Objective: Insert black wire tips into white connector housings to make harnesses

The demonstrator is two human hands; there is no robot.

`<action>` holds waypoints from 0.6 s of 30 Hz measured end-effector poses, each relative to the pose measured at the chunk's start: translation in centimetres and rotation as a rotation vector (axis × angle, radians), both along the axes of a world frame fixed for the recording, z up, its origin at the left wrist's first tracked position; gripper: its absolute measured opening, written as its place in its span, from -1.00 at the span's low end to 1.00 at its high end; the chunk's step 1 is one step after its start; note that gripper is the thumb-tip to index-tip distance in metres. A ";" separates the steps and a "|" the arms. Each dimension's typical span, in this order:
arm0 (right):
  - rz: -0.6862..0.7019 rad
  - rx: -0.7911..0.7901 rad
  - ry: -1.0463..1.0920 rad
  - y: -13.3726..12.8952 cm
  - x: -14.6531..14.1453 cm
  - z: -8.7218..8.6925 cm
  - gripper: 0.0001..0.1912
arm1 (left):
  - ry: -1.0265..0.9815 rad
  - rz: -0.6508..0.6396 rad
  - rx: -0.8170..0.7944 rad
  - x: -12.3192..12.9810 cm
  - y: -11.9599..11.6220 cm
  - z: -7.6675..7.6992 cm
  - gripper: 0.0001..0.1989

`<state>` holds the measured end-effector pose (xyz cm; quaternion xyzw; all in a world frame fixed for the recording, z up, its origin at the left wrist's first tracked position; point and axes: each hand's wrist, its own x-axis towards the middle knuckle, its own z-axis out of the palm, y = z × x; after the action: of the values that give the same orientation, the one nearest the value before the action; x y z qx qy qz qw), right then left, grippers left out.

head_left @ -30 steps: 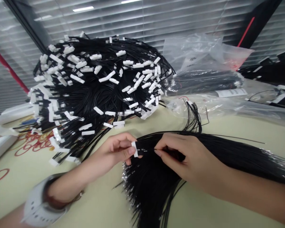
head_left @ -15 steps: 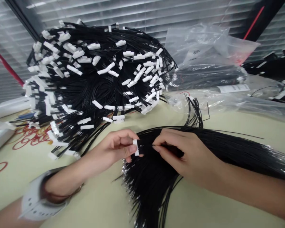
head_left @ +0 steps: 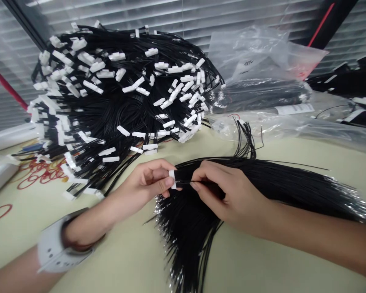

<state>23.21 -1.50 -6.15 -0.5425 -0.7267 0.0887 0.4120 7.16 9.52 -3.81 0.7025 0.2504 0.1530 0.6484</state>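
Note:
Between thumb and fingers, my left hand [head_left: 154,179] pinches a small white connector housing [head_left: 172,179] with black wires coming out of its right side. My right hand [head_left: 228,191] is closed in a pinch on a thin black wire [head_left: 184,182], whose tip is at the right face of the housing. Whether the tip sits inside it, I cannot tell. Under and around both hands lies a thick bundle of loose black wires [head_left: 189,228] with shiny metal terminals at the ends.
Behind stands a large heap of black wire harnesses [head_left: 122,110] with white connectors. Clear plastic bags [head_left: 256,61] lie at the back right. Red rubber bands [head_left: 33,175] are scattered on the left of the pale table [head_left: 122,248]. A few wires [head_left: 245,136] stick up behind the bundle.
My right hand has moved slightly left, bringing the wire's tip up to the connector housing. My left hand keeps its pinch. The whole view has shifted a little.

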 end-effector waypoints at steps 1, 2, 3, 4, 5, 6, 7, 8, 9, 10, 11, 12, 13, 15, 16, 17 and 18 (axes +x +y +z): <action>-0.016 -0.005 -0.001 0.0 -0.1 0.0 -0.92 | 0.003 -0.004 0.004 0.0 0.0 0.0 -0.97; -0.034 -0.015 -0.005 0.1 -0.1 0.0 -0.92 | 0.005 -0.008 0.009 0.0 0.1 0.0 -0.97; -0.049 -0.027 -0.010 0.1 -0.1 -0.1 -0.92 | 0.006 -0.010 0.016 0.1 0.1 0.0 -0.97; -0.060 -0.042 -0.015 0.2 -0.1 -0.1 -0.92 | 0.008 -0.006 0.026 0.1 0.1 0.0 -0.97; -0.066 -0.057 -0.019 0.2 -0.1 -0.1 -0.92 | 0.011 0.000 0.039 0.1 0.1 0.0 -0.97; -0.072 -0.072 -0.019 0.2 -0.1 -0.1 -0.93 | 0.015 0.008 0.056 0.1 0.1 0.0 -0.97; -0.078 -0.088 -0.018 0.2 -0.1 0.0 -0.93 | 0.019 0.014 0.072 0.1 0.1 0.0 -0.97; -0.083 -0.101 -0.014 0.2 -0.1 0.0 -0.93 | 0.024 0.017 0.088 0.1 0.1 -0.1 -0.97; -0.085 -0.112 -0.014 0.2 0.0 0.1 -0.92 | 0.026 0.016 0.104 0.1 0.1 -0.1 -0.97; -0.078 -0.120 -0.020 0.2 0.0 0.2 -0.92 | 0.027 0.015 0.119 0.1 0.1 -0.1 -0.97; -0.065 -0.127 -0.033 0.2 0.1 0.2 -0.91 | 0.032 0.013 0.130 0.1 0.1 -0.1 -0.97; -0.049 -0.133 -0.046 0.3 0.1 0.3 -0.91 | 0.037 0.012 0.138 0.1 0.1 -0.1 -0.97; -0.036 -0.135 -0.058 0.3 0.2 0.3 -0.91 | 0.040 0.011 0.142 0.1 0.1 -0.1 -0.96; -0.031 -0.126 -0.070 0.3 0.2 0.3 -0.91 | 0.037 0.007 0.135 0.0 0.2 -0.1 -0.95; -0.035 -0.115 -0.069 0.3 0.3 0.2 -0.90 | 0.032 0.004 0.130 0.0 0.2 -0.1 -0.95; -0.037 -0.097 -0.067 0.3 0.3 0.0 -0.91 | 0.026 0.004 0.125 0.0 0.3 -0.1 -0.95; -0.036 -0.066 -0.074 0.2 0.3 -0.1 -0.91 | 0.018 0.006 0.120 0.0 0.4 -0.1 -0.96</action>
<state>23.52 -1.26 -6.28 -0.5716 -0.7283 0.0853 0.3683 7.12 9.87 -3.91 0.7406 0.2487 0.1631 0.6025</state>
